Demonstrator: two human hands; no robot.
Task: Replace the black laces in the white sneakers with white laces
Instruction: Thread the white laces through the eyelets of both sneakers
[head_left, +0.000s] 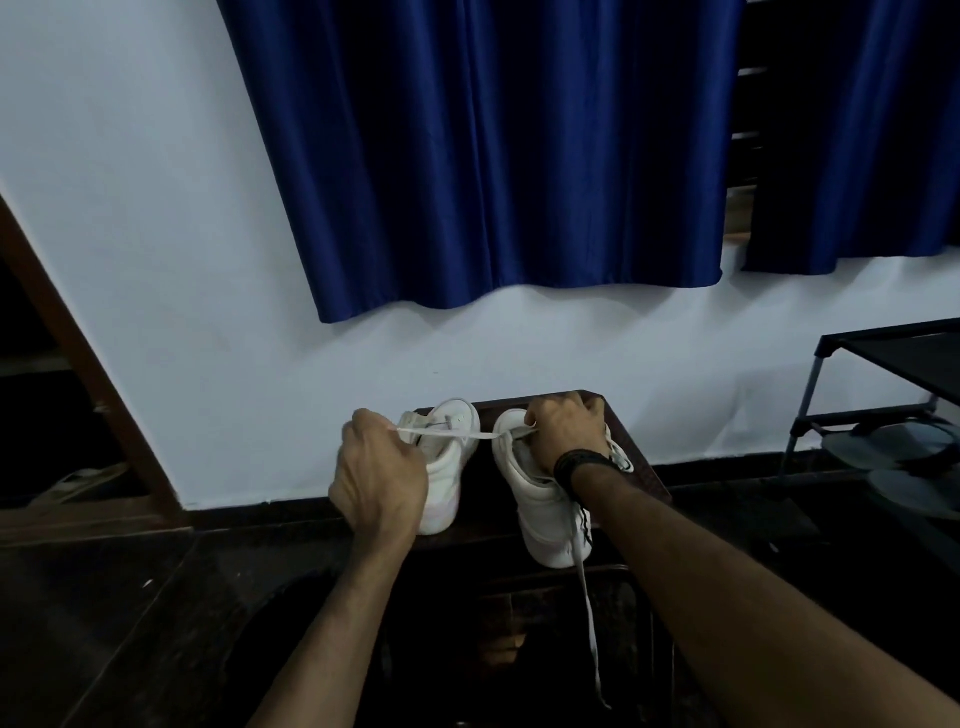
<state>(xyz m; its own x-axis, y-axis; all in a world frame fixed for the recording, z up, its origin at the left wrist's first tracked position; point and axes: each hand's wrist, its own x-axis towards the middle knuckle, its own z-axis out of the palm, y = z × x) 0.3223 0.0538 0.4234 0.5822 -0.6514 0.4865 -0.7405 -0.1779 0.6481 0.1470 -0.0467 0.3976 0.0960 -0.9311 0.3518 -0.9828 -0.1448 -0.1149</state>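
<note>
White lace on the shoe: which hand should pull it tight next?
Probably left. The left hand already pinches the white lace stretched taut, while the right hand steadies the right sneaker.

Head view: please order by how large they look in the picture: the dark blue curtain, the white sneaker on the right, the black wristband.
1. Dark blue curtain, by far the largest.
2. White sneaker on the right, partly hidden by the right hand.
3. Black wristband, smallest.
The curtain hangs farther from the camera, yet looks biggest.
</note>
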